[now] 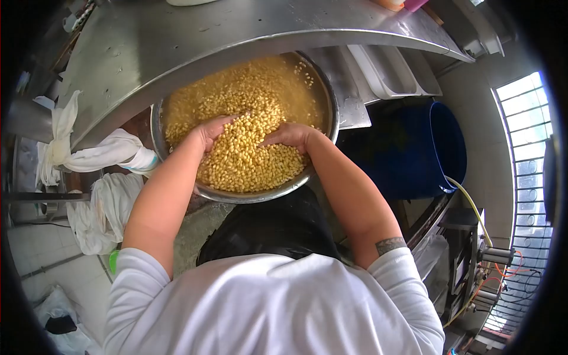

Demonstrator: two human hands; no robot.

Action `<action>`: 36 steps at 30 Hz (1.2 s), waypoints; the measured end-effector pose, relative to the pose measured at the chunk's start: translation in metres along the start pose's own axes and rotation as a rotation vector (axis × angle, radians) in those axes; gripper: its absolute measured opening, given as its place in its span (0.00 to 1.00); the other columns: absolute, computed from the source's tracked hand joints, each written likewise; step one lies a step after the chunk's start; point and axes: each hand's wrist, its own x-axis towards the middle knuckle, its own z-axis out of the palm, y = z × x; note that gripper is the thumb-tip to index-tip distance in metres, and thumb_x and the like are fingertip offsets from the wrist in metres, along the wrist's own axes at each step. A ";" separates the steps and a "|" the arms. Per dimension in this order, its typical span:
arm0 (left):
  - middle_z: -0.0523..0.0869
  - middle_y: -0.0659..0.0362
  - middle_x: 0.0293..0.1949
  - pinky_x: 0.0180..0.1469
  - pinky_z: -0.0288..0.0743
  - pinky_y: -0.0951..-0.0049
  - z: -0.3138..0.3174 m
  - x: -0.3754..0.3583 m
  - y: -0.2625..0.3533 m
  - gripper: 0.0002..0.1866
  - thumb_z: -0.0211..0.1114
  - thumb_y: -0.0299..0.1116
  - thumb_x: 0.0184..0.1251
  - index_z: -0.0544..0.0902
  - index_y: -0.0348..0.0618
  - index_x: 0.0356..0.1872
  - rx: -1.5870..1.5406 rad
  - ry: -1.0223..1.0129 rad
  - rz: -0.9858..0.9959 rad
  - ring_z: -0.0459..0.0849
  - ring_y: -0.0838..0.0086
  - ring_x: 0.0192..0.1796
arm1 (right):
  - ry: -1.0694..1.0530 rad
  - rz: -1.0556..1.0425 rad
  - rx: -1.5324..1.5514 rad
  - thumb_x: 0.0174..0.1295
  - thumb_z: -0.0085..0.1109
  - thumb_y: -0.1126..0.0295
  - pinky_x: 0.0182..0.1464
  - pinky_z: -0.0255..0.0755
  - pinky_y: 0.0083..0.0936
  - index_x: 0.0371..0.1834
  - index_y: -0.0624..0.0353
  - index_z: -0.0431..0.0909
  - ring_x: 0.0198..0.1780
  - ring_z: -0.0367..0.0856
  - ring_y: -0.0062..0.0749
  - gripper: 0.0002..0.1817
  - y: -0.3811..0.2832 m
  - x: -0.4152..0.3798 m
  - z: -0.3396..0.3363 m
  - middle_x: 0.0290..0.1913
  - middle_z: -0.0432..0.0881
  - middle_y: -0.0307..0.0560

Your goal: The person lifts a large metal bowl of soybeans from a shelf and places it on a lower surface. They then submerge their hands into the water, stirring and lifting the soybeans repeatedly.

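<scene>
A large round metal basin (335,112) holds cloudy yellowish water and a heap of pale yellow kernels or beans (248,160). My left hand (214,130) is sunk into the left side of the heap, its fingers mostly covered. On the right side, my right hand (290,136) is pushed into the same heap, thumb side showing and fingertips buried. Between the two hands the kernels are piled above the water. Whether the fingers are closed around any of them is hidden.
A steel table (236,21) overhangs the basin's far edge. White trays (384,74) lie on a lower shelf at right, above a blue barrel (435,148). White cloths (106,151) hang at left. A barred window (526,130) is far right.
</scene>
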 end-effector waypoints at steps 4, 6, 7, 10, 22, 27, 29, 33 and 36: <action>0.93 0.55 0.55 0.57 0.91 0.56 0.015 -0.022 0.011 0.27 0.65 0.55 0.81 0.85 0.44 0.66 -0.228 -0.109 0.125 0.94 0.65 0.53 | -0.017 -0.061 0.292 0.59 0.82 0.59 0.60 0.83 0.40 0.62 0.62 0.88 0.66 0.84 0.39 0.30 -0.008 -0.012 0.003 0.65 0.88 0.53; 0.93 0.55 0.56 0.58 0.90 0.56 0.014 -0.020 0.010 0.27 0.65 0.55 0.80 0.85 0.45 0.67 -0.267 -0.138 0.180 0.94 0.65 0.54 | 0.005 -0.079 0.463 0.59 0.81 0.64 0.60 0.84 0.40 0.64 0.66 0.84 0.62 0.88 0.41 0.31 -0.015 -0.021 0.002 0.64 0.87 0.54; 0.93 0.55 0.56 0.57 0.90 0.56 0.014 -0.022 0.011 0.26 0.64 0.54 0.81 0.85 0.45 0.66 -0.304 -0.167 0.178 0.94 0.66 0.54 | 0.001 -0.078 0.461 0.59 0.81 0.64 0.60 0.84 0.40 0.64 0.66 0.84 0.62 0.88 0.41 0.31 -0.020 -0.028 0.005 0.64 0.87 0.54; 0.93 0.57 0.56 0.56 0.90 0.58 0.017 -0.024 0.011 0.22 0.61 0.50 0.84 0.86 0.46 0.64 -0.363 -0.237 0.182 0.94 0.69 0.54 | -0.010 -0.080 0.661 0.60 0.80 0.68 0.67 0.80 0.43 0.87 0.73 0.44 0.68 0.84 0.46 0.60 -0.038 -0.052 0.014 0.74 0.77 0.62; 0.61 0.48 0.87 0.81 0.45 0.27 0.012 -0.019 0.024 0.42 0.68 0.62 0.76 0.72 0.47 0.81 0.009 -0.004 0.149 0.56 0.53 0.89 | 0.272 -0.185 -0.103 0.56 0.84 0.48 0.71 0.76 0.37 0.80 0.65 0.71 0.69 0.83 0.44 0.52 -0.043 -0.051 0.017 0.73 0.79 0.63; 0.65 0.40 0.84 0.84 0.53 0.42 0.020 -0.037 0.036 0.52 0.75 0.66 0.69 0.67 0.41 0.83 0.203 0.179 0.171 0.60 0.49 0.87 | 0.423 -0.208 -0.779 0.55 0.82 0.52 0.71 0.77 0.41 0.79 0.62 0.73 0.70 0.83 0.54 0.48 -0.059 -0.064 0.036 0.72 0.80 0.66; 0.67 0.40 0.84 0.84 0.52 0.43 0.020 -0.032 0.034 0.53 0.74 0.68 0.69 0.68 0.40 0.83 0.201 0.228 0.209 0.60 0.50 0.87 | 0.472 -0.229 -0.896 0.57 0.80 0.56 0.70 0.78 0.44 0.77 0.60 0.75 0.69 0.83 0.56 0.44 -0.068 -0.074 0.047 0.69 0.82 0.66; 0.68 0.40 0.82 0.84 0.52 0.46 0.021 -0.041 0.040 0.55 0.73 0.70 0.68 0.68 0.37 0.82 0.214 0.208 0.186 0.59 0.51 0.87 | 0.347 -0.488 -1.107 0.64 0.65 0.68 0.64 0.81 0.47 0.60 0.60 0.83 0.63 0.85 0.53 0.21 -0.084 -0.068 0.070 0.60 0.84 0.63; 0.72 0.41 0.80 0.84 0.56 0.51 0.015 -0.036 0.038 0.54 0.72 0.71 0.69 0.71 0.33 0.79 0.192 0.085 0.289 0.64 0.53 0.85 | 0.144 -0.704 -1.143 0.66 0.63 0.70 0.62 0.81 0.46 0.55 0.58 0.84 0.58 0.86 0.51 0.15 -0.088 -0.054 0.099 0.58 0.82 0.58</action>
